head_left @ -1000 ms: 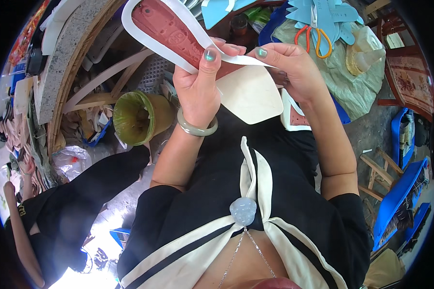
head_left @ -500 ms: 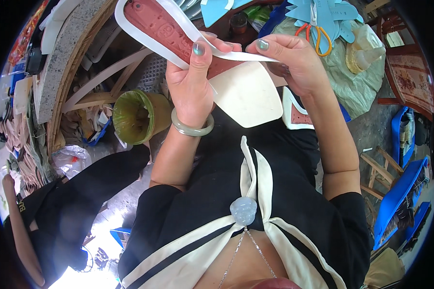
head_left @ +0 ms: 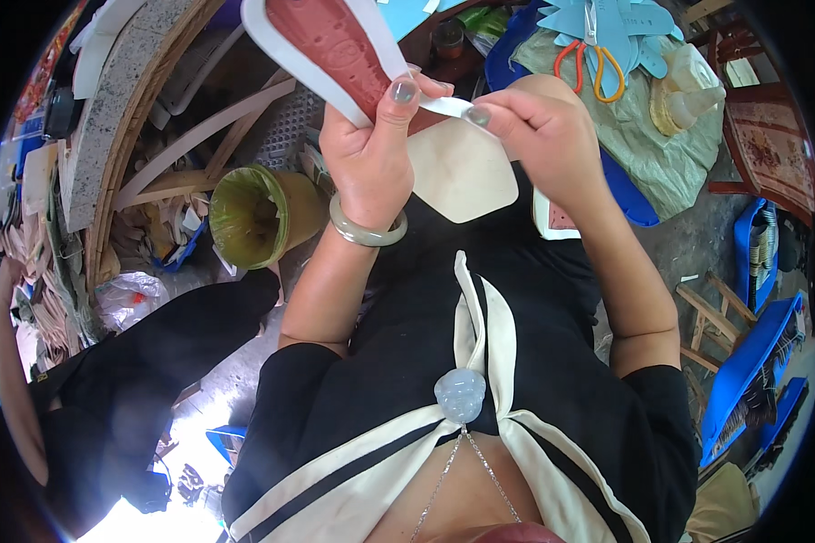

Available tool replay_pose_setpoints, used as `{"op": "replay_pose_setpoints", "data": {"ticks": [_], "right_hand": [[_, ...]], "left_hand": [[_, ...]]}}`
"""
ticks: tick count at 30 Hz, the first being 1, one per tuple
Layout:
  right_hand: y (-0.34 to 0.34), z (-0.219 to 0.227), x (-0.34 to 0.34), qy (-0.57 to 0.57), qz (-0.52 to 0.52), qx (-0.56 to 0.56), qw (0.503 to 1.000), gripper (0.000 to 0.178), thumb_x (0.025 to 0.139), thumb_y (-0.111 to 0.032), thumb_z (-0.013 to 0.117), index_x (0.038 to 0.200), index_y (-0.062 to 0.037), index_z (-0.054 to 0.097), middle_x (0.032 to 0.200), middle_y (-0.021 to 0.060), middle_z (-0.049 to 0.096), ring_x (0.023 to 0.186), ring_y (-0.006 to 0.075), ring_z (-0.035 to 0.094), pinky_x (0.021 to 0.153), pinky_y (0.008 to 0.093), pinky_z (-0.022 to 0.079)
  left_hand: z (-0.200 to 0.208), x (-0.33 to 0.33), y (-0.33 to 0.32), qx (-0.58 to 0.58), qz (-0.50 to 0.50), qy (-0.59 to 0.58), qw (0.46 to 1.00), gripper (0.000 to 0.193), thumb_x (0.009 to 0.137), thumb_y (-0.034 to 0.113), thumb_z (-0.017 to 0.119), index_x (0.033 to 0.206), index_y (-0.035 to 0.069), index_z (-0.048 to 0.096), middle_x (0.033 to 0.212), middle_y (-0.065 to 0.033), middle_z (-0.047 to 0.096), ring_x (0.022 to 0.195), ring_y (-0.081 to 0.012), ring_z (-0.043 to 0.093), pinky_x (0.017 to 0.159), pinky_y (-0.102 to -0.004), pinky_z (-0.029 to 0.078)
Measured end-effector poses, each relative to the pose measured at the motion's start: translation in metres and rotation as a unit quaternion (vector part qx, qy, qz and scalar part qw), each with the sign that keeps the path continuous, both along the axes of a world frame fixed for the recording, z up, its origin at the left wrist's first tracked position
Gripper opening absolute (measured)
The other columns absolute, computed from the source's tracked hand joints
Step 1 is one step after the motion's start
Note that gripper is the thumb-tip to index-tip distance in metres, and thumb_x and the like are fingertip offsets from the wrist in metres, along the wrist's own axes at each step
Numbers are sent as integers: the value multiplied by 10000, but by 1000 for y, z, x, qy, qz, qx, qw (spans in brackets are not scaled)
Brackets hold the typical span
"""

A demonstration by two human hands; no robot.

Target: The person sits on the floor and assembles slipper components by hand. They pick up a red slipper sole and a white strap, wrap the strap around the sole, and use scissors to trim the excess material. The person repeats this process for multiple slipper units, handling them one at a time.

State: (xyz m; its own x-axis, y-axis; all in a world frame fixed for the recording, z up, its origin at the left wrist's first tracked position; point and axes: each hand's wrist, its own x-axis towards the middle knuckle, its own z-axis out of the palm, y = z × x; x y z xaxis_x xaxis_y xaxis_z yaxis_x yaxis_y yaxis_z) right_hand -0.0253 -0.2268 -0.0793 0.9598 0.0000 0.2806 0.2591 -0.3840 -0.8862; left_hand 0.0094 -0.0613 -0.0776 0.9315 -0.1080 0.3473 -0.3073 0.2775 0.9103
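Observation:
My left hand [head_left: 369, 154] grips a shoe sole piece [head_left: 330, 45], reddish-brown in the middle with a broad white border, its thumb pressed on the near end. From there a narrow white strip [head_left: 444, 106] runs across to my right hand [head_left: 552, 136], pinched between thumb and fingers. Below the two hands lies a cream, flat-edged panel [head_left: 464, 176] on my lap. Partly behind my right forearm, a second red piece with a white border [head_left: 557, 219] shows only its edge.
At the left stands a yellowish bin [head_left: 290, 217] with a bag liner, beside a stone-topped bench [head_left: 122, 100]. Orange-handled scissors [head_left: 590, 59] lie on blue cut pieces at upper right, near a plastic bottle [head_left: 684, 95]. Blue trays [head_left: 743, 385] stand far right. Another person's dark-clothed leg [head_left: 181, 335] is at left.
My right hand has moved left and slightly down, closer to my left hand, and the strip between them is shorter. The sole piece has shifted a little right and is more upright.

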Motion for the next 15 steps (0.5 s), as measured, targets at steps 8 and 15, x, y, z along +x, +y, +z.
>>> {"op": "replay_pose_setpoints", "data": {"ticks": [8,15], "right_hand": [[-25,11,20,92,229,-60,967,191,876,-171,586,794,2,589,618,101,519,548,223,510,533,328,427],[-15,-4,20,23,165,-96,981,220,878,-179,584,786,20,601,622,81,492,566,153,505,535,319,414]], "left_hand": [[-1,8,3,61,-125,99,985,215,948,196,558,949,-16,597,879,-105,649,815,-165,630,757,-300,516],[-4,7,2,74,-138,109,982,182,925,151,589,986,-19,610,944,-103,652,850,-156,623,772,-287,510]]}}
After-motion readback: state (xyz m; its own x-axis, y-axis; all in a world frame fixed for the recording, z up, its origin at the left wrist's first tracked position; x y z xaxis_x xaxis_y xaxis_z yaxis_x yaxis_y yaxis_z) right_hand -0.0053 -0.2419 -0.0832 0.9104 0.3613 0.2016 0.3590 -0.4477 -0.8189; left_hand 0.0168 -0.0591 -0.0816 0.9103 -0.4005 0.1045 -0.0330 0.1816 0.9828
